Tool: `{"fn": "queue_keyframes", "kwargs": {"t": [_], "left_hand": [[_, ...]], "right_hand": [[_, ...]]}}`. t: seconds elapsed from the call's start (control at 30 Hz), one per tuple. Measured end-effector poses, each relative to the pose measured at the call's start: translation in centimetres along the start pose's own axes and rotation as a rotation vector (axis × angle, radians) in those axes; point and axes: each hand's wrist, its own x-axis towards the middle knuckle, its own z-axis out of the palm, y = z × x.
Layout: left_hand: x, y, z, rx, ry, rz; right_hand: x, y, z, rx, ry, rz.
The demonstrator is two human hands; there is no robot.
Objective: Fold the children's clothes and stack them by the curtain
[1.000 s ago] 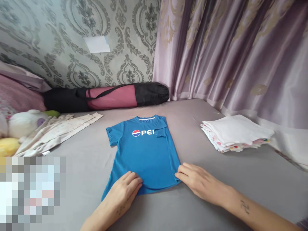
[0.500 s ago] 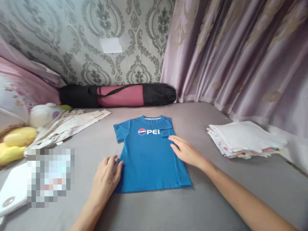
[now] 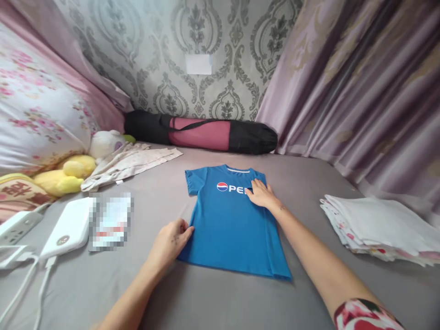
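A blue T-shirt (image 3: 230, 224) with a round logo and white letters lies flat on the grey bed sheet, its collar away from me. Its left sleeve sticks out, while the right side is folded inward over the front. My left hand (image 3: 173, 236) is closed at the shirt's lower left edge, thumb and curled fingers pinching the fabric. Over the folded right sleeve, my right hand (image 3: 263, 193) rests flat with fingers stretched out. It covers part of the sleeve and the last letters.
Folded white cloths (image 3: 378, 224) are stacked at the right. A white power bank (image 3: 68, 229) with cables, a power strip (image 3: 20, 227) and a blurred packet (image 3: 112, 222) lie left. Behind them are plush toys (image 3: 65, 176) and beige clothing (image 3: 137, 165). A black-and-red long bag (image 3: 202, 133) lies along the wall.
My right hand has moved from the shirt's right edge onto the folded sleeve. My left hand's fingers have closed on the left edge. The view has shifted left.
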Motion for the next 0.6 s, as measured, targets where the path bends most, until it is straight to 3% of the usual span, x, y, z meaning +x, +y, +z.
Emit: {"fn": "queue_keyframes", "kwargs": {"t": [0.1, 0.2, 0.4, 0.6], "left_hand": [[0.0, 0.1, -0.3, -0.021, 0.006, 0.007], [-0.1, 0.0, -0.5, -0.116, 0.049, -0.02], [-0.2, 0.2, -1.0, -0.291, 0.002, -0.125], [0.0, -0.2, -0.5, -0.256, -0.054, -0.121]], "right_hand": [[0.3, -2.8, -1.4, -0.002, 0.135, -0.055], [0.9, -7.3, -1.8, 0.139, 0.221, -0.171], [2.5, -17.2, -1.4, 0.388, 0.079, -0.352], [3.4, -23.6, -0.7, 0.38, -0.002, -0.227]]}}
